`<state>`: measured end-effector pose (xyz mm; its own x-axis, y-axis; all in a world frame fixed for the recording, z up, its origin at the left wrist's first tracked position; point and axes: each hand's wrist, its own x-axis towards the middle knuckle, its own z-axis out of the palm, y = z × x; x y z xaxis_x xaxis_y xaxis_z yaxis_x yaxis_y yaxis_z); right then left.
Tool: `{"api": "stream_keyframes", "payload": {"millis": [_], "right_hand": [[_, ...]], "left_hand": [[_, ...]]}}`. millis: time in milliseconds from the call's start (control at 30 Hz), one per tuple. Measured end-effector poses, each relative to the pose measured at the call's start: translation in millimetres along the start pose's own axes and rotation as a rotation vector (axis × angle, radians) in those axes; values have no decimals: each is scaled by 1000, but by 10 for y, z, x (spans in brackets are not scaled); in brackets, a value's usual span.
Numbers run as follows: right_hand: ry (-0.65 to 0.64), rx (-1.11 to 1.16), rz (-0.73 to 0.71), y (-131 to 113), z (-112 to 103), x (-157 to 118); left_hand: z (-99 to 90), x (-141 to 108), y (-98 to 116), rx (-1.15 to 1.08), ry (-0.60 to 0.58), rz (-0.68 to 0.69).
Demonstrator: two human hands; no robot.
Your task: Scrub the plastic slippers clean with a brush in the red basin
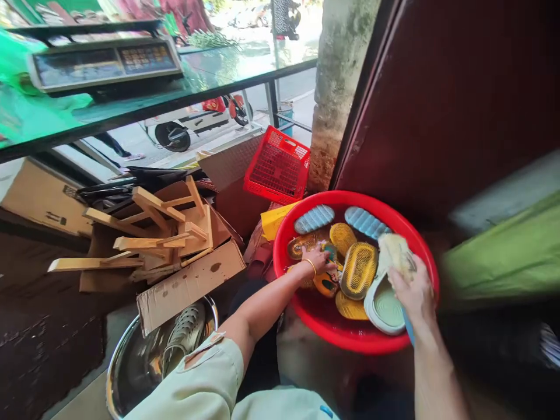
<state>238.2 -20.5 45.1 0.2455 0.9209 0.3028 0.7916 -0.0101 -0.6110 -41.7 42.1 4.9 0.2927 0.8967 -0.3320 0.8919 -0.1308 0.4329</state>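
Observation:
A red plastic basin (pixel 350 271) holds several foam slippers with ridged soles, in blue, yellow and orange. My left hand (pixel 317 259), with a gold bangle on the wrist, grips the edge of an orange slipper (pixel 326 283) on the near side of the basin. My right hand (pixel 409 286) is blurred and closes on a white slipper (pixel 385 306) with a pale green insole. A pale yellow cloth or sponge (pixel 396 252) lies against that slipper's upper end. A strip of blue (pixel 409 326) shows below my right hand, and I cannot tell what it is.
Left of the basin, a steel tub (pixel 140 367) holds a grey shoe (pixel 184 332). Wooden slats (pixel 149 233) lie on flattened cardboard (pixel 188 286). Behind stand a red crate (pixel 277 166) and a concrete pillar (pixel 339 76). A scale (pixel 105 64) sits on a glass counter (pixel 210 70).

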Motion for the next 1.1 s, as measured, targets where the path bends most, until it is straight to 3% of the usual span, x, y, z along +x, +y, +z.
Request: {"api": "stream_keyframes", "payload": {"millis": [100, 167, 267, 367, 567, 833, 967, 1100], "right_hand": [[108, -50, 32, -79, -131, -30], [23, -118, 47, -95, -189, -54], [-122, -179, 48, -127, -227, -94], [-71, -184, 20, -190, -240, -123], [-110, -189, 38, -221, -225, -137], [-89, -231, 12, -234, -189, -157], [-97, -204, -24, -263, -104, -159], [-62, -144, -52, -326, -20, -134]], "left_hand": [[-181, -4, -52, -10, 119, -13], [-316, -23, -149, 45, 179, -60], [-435, -54, -334, 177, 80, -117], [-429, -56, -471, 210, -58, -159], [-350, -46, -463, 236, -65, -219], [-578, -293, -263, 331, 233, -138], [-692, -342, -230, 273, 345, -57], [-692, -296, -190, 169, 439, -13]]}}
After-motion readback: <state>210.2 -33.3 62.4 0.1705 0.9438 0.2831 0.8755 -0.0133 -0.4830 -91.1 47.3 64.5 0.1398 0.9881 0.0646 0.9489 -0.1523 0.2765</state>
